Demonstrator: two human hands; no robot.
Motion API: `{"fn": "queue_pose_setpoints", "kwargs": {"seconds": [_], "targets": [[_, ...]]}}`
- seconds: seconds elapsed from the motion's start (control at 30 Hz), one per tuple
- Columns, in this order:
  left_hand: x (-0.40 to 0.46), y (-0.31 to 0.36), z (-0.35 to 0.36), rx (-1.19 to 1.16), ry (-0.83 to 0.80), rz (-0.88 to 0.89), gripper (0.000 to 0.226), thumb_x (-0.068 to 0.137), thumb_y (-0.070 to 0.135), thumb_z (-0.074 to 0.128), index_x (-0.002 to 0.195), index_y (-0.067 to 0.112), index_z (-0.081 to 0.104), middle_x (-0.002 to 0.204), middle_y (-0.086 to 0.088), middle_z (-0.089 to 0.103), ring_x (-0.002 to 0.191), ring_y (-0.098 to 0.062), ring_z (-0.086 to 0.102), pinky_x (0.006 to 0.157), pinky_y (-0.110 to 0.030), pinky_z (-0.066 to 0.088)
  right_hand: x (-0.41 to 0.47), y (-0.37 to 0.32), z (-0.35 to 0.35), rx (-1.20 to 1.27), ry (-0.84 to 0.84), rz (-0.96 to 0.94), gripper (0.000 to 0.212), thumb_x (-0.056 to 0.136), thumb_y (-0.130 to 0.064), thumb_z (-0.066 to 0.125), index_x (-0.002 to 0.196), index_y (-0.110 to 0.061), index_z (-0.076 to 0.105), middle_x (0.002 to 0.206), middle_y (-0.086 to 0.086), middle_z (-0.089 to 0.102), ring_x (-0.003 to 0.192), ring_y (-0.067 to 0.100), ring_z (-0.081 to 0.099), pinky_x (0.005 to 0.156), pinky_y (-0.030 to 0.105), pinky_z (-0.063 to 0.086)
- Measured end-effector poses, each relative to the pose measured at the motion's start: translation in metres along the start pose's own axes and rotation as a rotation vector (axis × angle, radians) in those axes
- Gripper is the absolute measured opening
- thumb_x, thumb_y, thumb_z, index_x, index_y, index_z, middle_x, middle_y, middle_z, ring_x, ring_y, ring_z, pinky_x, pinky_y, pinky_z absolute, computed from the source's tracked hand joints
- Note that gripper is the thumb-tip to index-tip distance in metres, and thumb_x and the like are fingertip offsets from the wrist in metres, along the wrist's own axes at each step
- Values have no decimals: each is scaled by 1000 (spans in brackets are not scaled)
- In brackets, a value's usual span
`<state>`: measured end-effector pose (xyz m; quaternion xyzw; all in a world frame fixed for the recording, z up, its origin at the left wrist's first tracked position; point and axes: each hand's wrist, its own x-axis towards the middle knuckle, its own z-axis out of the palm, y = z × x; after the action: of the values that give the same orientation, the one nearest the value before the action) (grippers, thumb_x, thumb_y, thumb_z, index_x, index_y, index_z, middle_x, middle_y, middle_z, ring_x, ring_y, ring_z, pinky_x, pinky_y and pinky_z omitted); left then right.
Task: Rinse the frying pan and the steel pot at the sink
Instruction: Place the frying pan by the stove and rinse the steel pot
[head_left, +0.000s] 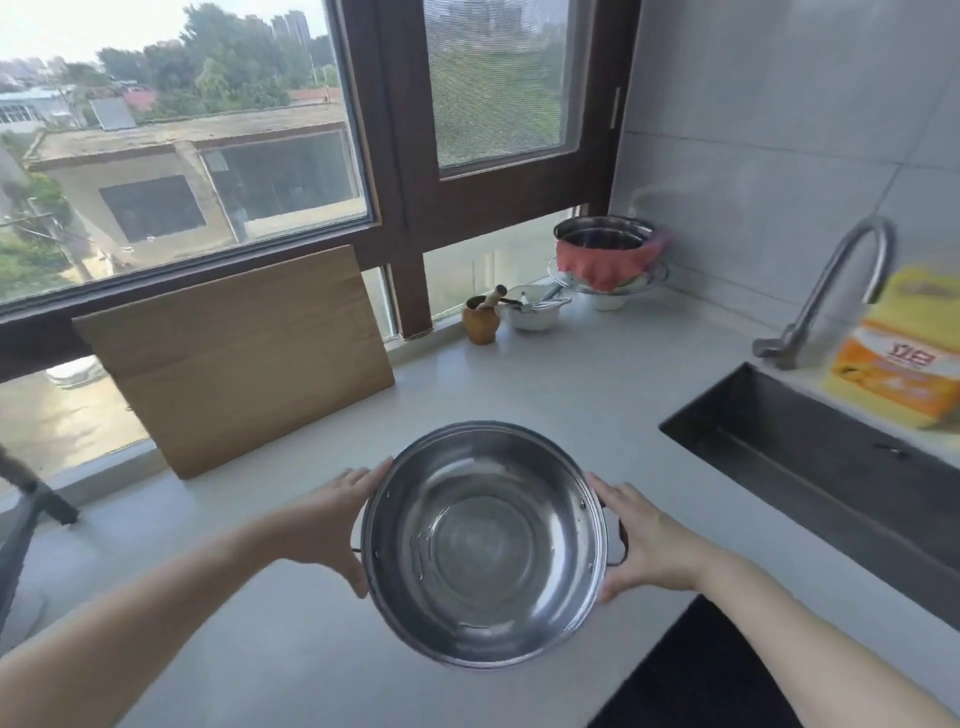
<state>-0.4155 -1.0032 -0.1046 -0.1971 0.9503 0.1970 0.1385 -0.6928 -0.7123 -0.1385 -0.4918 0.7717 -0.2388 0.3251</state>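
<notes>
Now both my hands, left (324, 525) and right (647, 540), clasp the pot (483, 543) over the counter (597, 374); I'd carry it level toward the sink (810, 447) at the right edge.

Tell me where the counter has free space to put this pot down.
Free: the counter between cutting board, sink and steel pot. Crowded: the window corner, with wooden cup, white bowl and stacked bowls.

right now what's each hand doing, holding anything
Left hand: closed on the left side of the steel pot, holding it.
Right hand: closed on the pot's right side by its handle, holding it.
</notes>
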Motion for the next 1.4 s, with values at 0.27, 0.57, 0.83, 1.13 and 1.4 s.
{"fn": "queue_pose_setpoints", "kwargs": {"seconds": [0.27, 0.57, 0.83, 1.13, 1.4], "targets": [[172, 151, -26, 79, -10, 148, 159, 37, 74, 81, 152, 30, -19, 148, 6, 27, 141, -13, 20, 113, -24, 20, -58, 115, -144, -34, 168, 132, 134, 47, -44, 92, 141, -63, -2, 138, -12, 29, 132, 6, 30, 112, 26, 27], [316, 283, -33, 136, -87, 280, 162, 30, 80, 71, 152, 28, -21, 152, 0, 23, 146, -19, 13, 116, -29, 17, -106, 225, -242, -22, 295, 299, 142, 47, -49, 92, 153, -40, -2, 139, -16, 22, 131, 3, 25, 105, 20, 24], [435, 351, -31, 198, -175, 400, 162, 31, 75, 81, 152, 33, -18, 153, 1, 25, 146, -19, 14, 116, -31, 19, -108, 301, -279, 48, 359, 442, 140, 40, -52, 89, 142, -54, -7, 136, -13, 27, 131, 6, 29, 112, 25, 26], [547, 394, 42, 308, -290, 474, 153, 52, 56, 89, 153, 23, -20, 160, -4, 15, 148, -21, 12, 120, -31, 15, -104, 399, -259, 136, 364, 594, 136, 42, -45, 88, 131, -66, -11, 134, -19, 23, 124, 2, 38, 100, 19, 35], [606, 387, 116, 360, -375, 404, 152, 51, 54, 88, 153, 23, -21, 152, 2, 26, 141, -19, 22, 114, -32, 30, -65, 495, -226, 203, 295, 628, 145, 41, -49, 89, 151, -47, -5, 137, -22, 21, 125, 1, 35, 105, 26, 36]]}}
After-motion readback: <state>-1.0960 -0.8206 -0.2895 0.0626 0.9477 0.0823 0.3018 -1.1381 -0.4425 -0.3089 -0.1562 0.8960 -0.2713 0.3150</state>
